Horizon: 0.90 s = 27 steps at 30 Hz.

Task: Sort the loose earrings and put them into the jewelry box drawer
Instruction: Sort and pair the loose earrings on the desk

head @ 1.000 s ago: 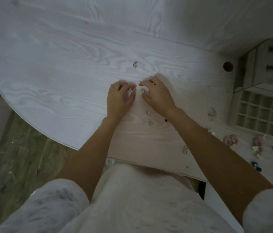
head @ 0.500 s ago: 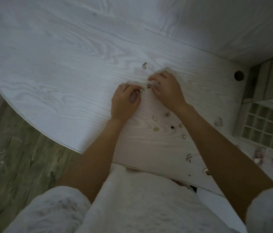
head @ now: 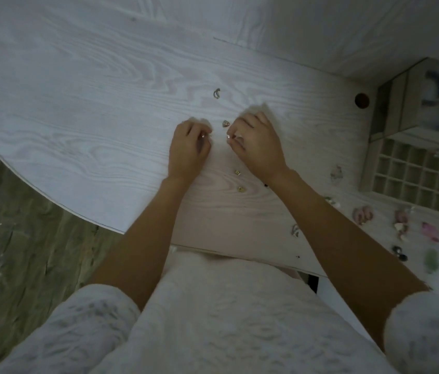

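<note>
Both hands rest on the pale wood-grain desk (head: 78, 109), near the middle of its top. The left hand (head: 187, 151) lies with its fingers curled under, and a small shiny earring (head: 202, 136) shows pinched at its fingertips. The right hand (head: 257, 147) is curled the same way and pinches another tiny pale earring (head: 228, 136) between thumb and forefinger. The two hands sit close but apart.

Between them, just beyond the fingertips, a small triangular earring (head: 225, 123) lies on the desk. Farther toward the back edge lies a curved hoop earring (head: 216, 93). Nearer the front edge, between the forearms, sit two small gold studs (head: 237, 172) (head: 240, 188), one behind the other.

The open jewelry box drawer (head: 418, 174), a grid of small square compartments, sits at the desk's right side, with the jewelry box (head: 412, 101) behind it near the back right corner. More loose earrings lie in front of the drawer near the right edge: a pink cluster (head: 362, 215), a pink piece (head: 430, 231), a dark blue pair (head: 399, 252) and a blurred green one (head: 431, 259). A silver earring (head: 295, 230) lies beside the right forearm near the front edge.
</note>
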### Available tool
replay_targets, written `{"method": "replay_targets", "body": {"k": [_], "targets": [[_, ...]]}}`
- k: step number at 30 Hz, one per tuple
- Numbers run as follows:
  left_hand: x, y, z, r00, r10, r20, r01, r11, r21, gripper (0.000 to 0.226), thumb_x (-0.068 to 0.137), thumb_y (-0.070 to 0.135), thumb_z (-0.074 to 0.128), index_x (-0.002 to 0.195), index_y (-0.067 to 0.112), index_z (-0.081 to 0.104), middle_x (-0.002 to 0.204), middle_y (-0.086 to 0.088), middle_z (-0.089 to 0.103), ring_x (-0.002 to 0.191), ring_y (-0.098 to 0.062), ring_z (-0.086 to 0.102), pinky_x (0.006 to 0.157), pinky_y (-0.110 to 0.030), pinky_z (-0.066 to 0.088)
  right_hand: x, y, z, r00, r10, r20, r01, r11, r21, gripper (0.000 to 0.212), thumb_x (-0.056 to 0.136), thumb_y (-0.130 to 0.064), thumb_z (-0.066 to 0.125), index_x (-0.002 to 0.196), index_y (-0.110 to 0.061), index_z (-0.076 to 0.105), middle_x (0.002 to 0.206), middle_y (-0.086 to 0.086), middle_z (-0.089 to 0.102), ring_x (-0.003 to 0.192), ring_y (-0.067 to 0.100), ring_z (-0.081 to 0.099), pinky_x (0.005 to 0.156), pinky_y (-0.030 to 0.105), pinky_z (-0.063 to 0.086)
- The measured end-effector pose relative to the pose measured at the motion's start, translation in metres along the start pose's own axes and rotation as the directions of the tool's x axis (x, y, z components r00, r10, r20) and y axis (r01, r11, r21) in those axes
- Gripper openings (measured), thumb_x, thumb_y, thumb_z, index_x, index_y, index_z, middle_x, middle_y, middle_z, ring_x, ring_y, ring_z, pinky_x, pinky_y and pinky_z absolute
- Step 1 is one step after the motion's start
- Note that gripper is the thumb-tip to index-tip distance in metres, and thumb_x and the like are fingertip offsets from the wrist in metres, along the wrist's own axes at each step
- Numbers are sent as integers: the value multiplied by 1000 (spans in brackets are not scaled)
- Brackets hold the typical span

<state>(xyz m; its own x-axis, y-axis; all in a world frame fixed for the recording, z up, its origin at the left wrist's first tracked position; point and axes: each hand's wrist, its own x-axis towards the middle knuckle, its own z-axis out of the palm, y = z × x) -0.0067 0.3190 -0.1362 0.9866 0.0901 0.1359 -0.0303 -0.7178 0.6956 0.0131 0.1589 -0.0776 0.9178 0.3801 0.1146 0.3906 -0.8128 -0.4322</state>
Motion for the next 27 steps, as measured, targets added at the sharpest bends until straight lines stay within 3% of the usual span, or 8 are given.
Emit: {"method": "replay_targets", "body": {"k": [4, 8, 12, 15, 18, 21, 23, 27], "targets": [[-11, 4, -9, 1000, 14, 26, -14, 1000, -2, 13, 86, 14, 57, 96, 9, 64, 96, -10, 58, 86, -22, 53, 73, -22, 39, -69, 6, -37, 952, 302, -39, -285, 928, 239, 6, 87, -17, 60, 88, -12, 61, 78, -2, 64, 73, 12, 58, 66, 22, 43], [-41, 36, -12, 996, 10, 89, 1, 992, -128, 10, 90, 12, 55, 95, 11, 63, 95, -5, 61, 75, -8, 55, 64, -19, 46, -145, 19, -63, 864, 502, -31, -471, 829, 302, 4, 86, -16, 64, 88, -13, 61, 76, -4, 62, 66, -1, 56, 61, 7, 41], [-76, 91, 8, 955, 131, 264, -64, 967, -247, 7, 87, 9, 61, 93, 11, 65, 86, -2, 62, 69, -3, 54, 63, -5, 40, -210, 37, -74, 743, 669, -36, -625, 712, 319, 6, 85, -14, 66, 88, -12, 63, 75, 0, 64, 67, 12, 60, 63, 12, 44], [-107, 127, 30, 890, 268, 370, -152, 938, -313, 7, 87, 12, 62, 92, 13, 66, 86, 4, 60, 69, -2, 52, 65, -8, 43, -256, 45, -81, 672, 731, -121, -686, 676, 269, 5, 86, -14, 65, 90, -12, 64, 79, 2, 67, 70, 13, 61, 62, 17, 46], [-139, 150, 52, 795, 391, 465, -232, 903, -363, 10, 89, 14, 59, 93, 13, 68, 91, 0, 64, 72, -6, 58, 69, -17, 50, -300, 53, -80, 605, 776, -181, -737, 631, 242, 6, 87, -14, 64, 91, -10, 66, 85, 6, 68, 75, 18, 62, 66, 30, 50], [-168, 167, 74, 750, 435, 497, -271, 889, -369, 13, 87, 14, 59, 92, 11, 70, 91, -6, 68, 72, -17, 64, 66, -26, 52, -328, 64, -75, 607, 764, -219, -748, 642, 167, 4, 86, -10, 64, 89, -7, 66, 87, 12, 67, 80, 28, 61, 72, 40, 49], [-188, 176, 86, 738, 436, 515, -284, 893, -349, 13, 85, 12, 60, 92, 10, 71, 90, -7, 68, 70, -18, 65, 66, -24, 51, -340, 73, -72, 620, 753, -221, -745, 653, 138, 4, 85, -8, 63, 88, -6, 65, 87, 13, 65, 79, 30, 60, 72, 37, 47], [-208, 189, 105, 749, 374, 547, -274, 927, -257, 12, 84, 9, 63, 95, 9, 68, 89, -10, 67, 75, -23, 64, 69, -30, 55, -344, 89, -66, 574, 801, -168, -784, 597, 168, 11, 87, -15, 60, 95, -8, 65, 87, 13, 63, 80, 28, 59, 69, 27, 38]]}}
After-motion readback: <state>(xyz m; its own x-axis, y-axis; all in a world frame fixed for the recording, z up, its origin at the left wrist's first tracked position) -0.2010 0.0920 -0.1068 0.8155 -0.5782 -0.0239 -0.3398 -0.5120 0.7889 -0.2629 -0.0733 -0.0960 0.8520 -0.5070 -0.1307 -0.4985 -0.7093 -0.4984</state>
